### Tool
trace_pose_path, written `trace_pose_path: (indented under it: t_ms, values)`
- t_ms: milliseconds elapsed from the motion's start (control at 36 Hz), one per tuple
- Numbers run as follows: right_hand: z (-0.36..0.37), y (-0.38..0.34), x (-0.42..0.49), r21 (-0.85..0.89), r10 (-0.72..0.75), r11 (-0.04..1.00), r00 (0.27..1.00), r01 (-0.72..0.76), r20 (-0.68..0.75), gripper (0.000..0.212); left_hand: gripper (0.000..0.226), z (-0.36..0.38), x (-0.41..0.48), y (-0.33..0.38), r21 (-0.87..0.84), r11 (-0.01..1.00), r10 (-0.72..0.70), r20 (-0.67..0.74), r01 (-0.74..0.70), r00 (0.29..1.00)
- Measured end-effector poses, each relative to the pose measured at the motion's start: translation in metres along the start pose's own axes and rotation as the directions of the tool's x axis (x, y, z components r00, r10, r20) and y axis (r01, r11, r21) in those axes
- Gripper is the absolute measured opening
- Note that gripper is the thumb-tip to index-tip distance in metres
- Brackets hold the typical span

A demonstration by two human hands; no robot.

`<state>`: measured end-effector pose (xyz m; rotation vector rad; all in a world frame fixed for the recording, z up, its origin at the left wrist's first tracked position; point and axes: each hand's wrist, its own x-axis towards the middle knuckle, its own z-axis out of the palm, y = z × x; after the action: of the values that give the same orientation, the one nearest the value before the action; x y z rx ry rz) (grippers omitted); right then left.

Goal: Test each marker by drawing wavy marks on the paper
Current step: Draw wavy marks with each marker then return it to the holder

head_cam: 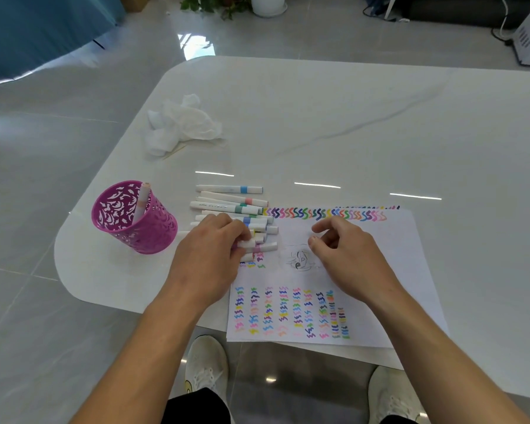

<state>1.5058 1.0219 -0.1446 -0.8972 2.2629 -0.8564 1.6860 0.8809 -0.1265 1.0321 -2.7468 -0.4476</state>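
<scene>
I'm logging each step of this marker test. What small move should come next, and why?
Probably lift one marker out with the left hand and pass it to the right hand. The left hand's fingers curl over a marker in the pile, while the right hand hovers empty above the paper.

Reaches fwd w/ both bare forearms from bottom edge, angled slightly inward. Lays L hand (210, 252) palm down, knuckles up, fingers curled; grips a marker (248, 243) at the fingertips. Holds R hand (349, 258) palm down, well apart from L, nothing in it. Sticks index (328, 224) & thumb (317, 240) out toward L w/ small gap between; curls other fingers loosely under. Wrists approx. straight.
</scene>
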Motion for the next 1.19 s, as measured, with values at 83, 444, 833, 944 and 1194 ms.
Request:
trace_pose_path:
  t_ms: [83, 444, 833, 944, 1194]
  values:
    - [0.000, 0.000, 0.000, -0.004, -0.003, 1.000, 1.000, 0.003, -0.001, 0.020, 0.020, -0.001, 0.000, 0.001, -0.005, 1.000, -0.011, 0.001, 0.011, 1.000]
    - [0.000, -0.001, 0.000, -0.003, -0.014, 1.000, 1.000, 0.014, -0.003, 0.020, 0.016, -0.007, 0.001, 0.011, -0.105, 0.994, -0.024, -0.022, 0.022, 0.999]
    - [-0.005, -0.007, -0.006, 0.119, -0.156, 0.980, 0.987, 0.158, -0.021, 0.007, 0.033, -0.009, 0.007, 0.044, -0.511, 0.859, -0.062, -0.174, -0.036, 0.983]
    - [-0.008, -0.011, -0.011, 0.199, -0.251, 0.950, 0.967, 0.239, 0.038, 0.009, 0.040, -0.009, 0.010, 0.057, -0.672, 0.738, -0.080, -0.180, -0.063, 0.980]
    - [-0.016, -0.004, -0.012, 0.239, -0.344, 0.920, 0.932, 0.310, 0.114, 0.011, 0.032, -0.003, 0.014, 0.078, -0.813, 0.582, -0.174, -0.095, 0.024, 0.980]
